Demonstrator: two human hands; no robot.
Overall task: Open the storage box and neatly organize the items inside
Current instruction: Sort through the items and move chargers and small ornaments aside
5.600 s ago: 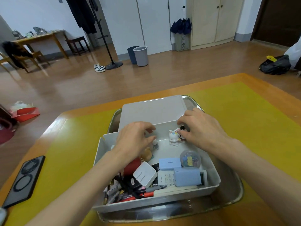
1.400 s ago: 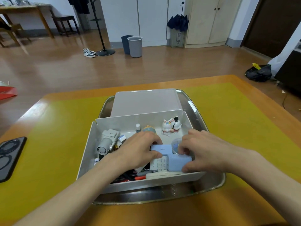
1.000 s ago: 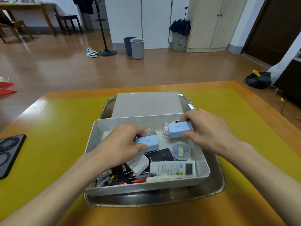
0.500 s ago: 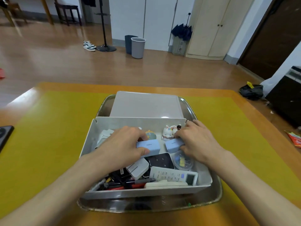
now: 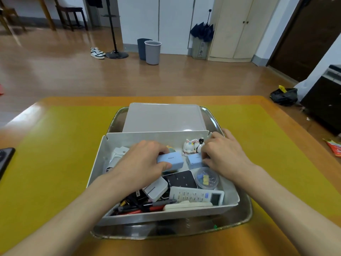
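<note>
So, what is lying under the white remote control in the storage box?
The white remote control lies near the front wall of the storage box, overlapping a cream flat item at its front edge. A black device sits just behind it. What is directly beneath is covered.

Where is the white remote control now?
The white remote control lies at the near right of the storage box, just in front of the round clip container.

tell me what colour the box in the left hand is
Pale blue box, seen in the head view.
</note>
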